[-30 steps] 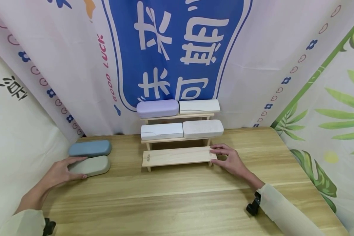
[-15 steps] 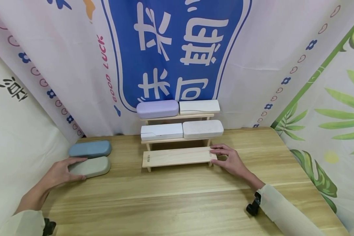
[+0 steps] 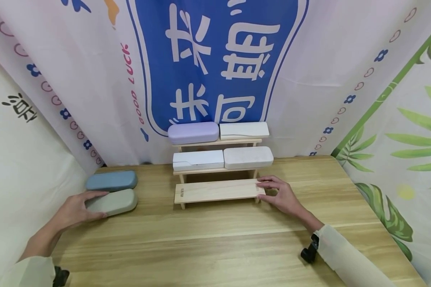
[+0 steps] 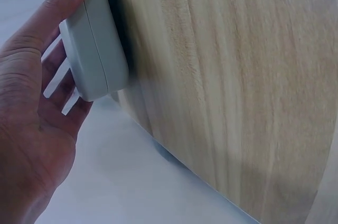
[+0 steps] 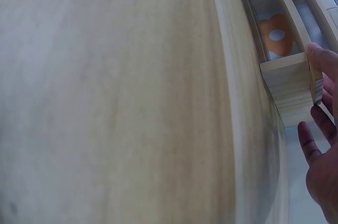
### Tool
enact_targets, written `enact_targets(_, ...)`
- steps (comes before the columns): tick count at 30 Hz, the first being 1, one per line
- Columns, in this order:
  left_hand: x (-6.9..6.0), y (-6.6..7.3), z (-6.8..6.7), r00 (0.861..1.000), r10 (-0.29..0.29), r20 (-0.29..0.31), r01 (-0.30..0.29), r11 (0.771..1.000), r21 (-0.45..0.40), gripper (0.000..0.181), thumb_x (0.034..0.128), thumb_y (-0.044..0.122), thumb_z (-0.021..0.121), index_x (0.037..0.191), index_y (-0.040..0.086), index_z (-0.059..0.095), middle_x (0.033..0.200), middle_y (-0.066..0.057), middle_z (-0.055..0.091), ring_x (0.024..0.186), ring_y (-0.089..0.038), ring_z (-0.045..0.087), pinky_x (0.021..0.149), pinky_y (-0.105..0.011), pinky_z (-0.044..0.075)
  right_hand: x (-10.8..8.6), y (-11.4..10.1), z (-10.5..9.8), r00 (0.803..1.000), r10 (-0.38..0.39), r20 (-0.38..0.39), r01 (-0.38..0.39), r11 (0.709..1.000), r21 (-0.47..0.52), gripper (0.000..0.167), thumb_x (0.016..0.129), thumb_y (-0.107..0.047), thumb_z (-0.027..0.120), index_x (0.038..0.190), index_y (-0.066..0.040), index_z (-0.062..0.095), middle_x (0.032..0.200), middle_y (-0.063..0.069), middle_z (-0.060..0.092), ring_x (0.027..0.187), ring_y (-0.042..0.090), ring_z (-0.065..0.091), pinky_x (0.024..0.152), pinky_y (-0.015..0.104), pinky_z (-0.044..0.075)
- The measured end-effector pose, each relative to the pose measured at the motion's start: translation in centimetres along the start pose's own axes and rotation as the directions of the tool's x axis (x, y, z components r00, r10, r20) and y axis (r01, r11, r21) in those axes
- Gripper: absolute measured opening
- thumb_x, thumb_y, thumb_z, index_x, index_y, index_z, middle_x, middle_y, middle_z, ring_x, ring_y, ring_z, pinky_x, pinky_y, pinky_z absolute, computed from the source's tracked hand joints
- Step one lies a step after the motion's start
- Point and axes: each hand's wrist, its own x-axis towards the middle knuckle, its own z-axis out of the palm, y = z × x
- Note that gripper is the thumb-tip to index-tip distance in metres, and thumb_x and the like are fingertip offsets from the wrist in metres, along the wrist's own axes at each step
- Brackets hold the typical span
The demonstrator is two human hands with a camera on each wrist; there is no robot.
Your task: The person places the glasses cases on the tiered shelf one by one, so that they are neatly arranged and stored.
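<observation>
My left hand (image 3: 72,213) grips the near end of a grey-green glasses case (image 3: 113,202) at the table's left side, thumb along its front and fingers over the back. In the left wrist view the thumb presses on the case (image 4: 92,39) close to its lid seam. A blue glasses case (image 3: 111,180) lies just behind it. At the middle, my right hand (image 3: 281,197) pinches the right end of the bottom step of a wooden tiered stand (image 3: 219,191). The right wrist view has thumb and fingers at that step's edge (image 5: 315,84).
Nothing lies on the bottom step. A white case (image 3: 198,159) and an off-white case (image 3: 248,157) sit on the middle step. Up top are a lavender case (image 3: 193,133) and a white case (image 3: 244,130). A printed curtain (image 3: 301,99) hangs behind the wooden table (image 3: 201,247).
Both hands keep their holds on the glasses case and the stand. Only the head view has shifted very slightly.
</observation>
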Motion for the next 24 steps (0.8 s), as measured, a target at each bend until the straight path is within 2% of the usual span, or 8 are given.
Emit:
enact_targets(4,0.1,0.5,-0.1,1.000,-0.012,0.008,0.012,1.000,0.015,0.079,0.0766,0.044,0.095,0.138,0.004,0.067,0.136,-0.036,0.062,0.121,-0.053,0.060,0.091,-0.059,0.051,0.0,0.1,-0.1,1.000,-0.013,0.008,0.013,1.000,-0.001,0.040,0.083,-0.012,0.091,0.121,-0.008,0.079,0.136,0.008,0.070,0.128,0.032,0.064,0.106,0.012,0.041)
enact_targets(11,0.0,1.5,-0.4,1.000,-0.018,0.023,0.018,1.000,0.014,0.079,0.0789,0.047,0.093,0.140,0.005,0.067,0.141,-0.038,0.058,0.124,-0.056,0.057,0.094,-0.067,0.049,0.1,0.1,-0.3,0.999,-0.019,0.031,0.020,1.000,-0.020,0.040,0.084,-0.015,0.091,0.122,-0.010,0.079,0.136,0.004,0.070,0.128,0.028,0.064,0.108,0.017,0.044)
enact_targets(15,-0.1,2.1,-0.5,1.000,0.004,0.003,-0.004,1.000,0.015,0.077,0.0782,0.046,0.093,0.139,0.006,0.067,0.140,-0.037,0.059,0.123,-0.056,0.058,0.093,-0.066,0.050,0.1,-0.1,-0.3,0.999,-0.021,0.038,0.023,0.999,-0.037,0.041,0.084,-0.014,0.091,0.123,-0.009,0.078,0.136,0.004,0.069,0.128,0.029,0.064,0.109,0.018,0.044)
enact_targets(21,-0.1,3.0,-0.5,0.997,0.052,-0.064,-0.050,0.998,0.030,0.075,0.0751,0.043,0.096,0.135,0.007,0.071,0.133,-0.034,0.065,0.118,-0.052,0.063,0.088,-0.054,0.051,0.1,-0.5,-0.5,0.998,-0.041,0.041,0.044,0.997,-0.071,0.041,0.084,-0.015,0.091,0.123,-0.008,0.078,0.137,0.006,0.069,0.128,0.031,0.064,0.111,0.026,0.047)
enact_targets(24,0.1,3.6,-0.6,0.995,0.068,-0.072,-0.066,0.997,0.039,0.075,0.0744,0.043,0.096,0.135,0.007,0.071,0.133,-0.033,0.066,0.117,-0.051,0.063,0.087,-0.052,0.050,0.1,-0.5,-0.5,0.998,-0.053,0.041,0.056,0.995,-0.085,0.041,0.084,-0.014,0.091,0.122,-0.007,0.078,0.137,0.007,0.069,0.127,0.031,0.064,0.111,0.029,0.048)
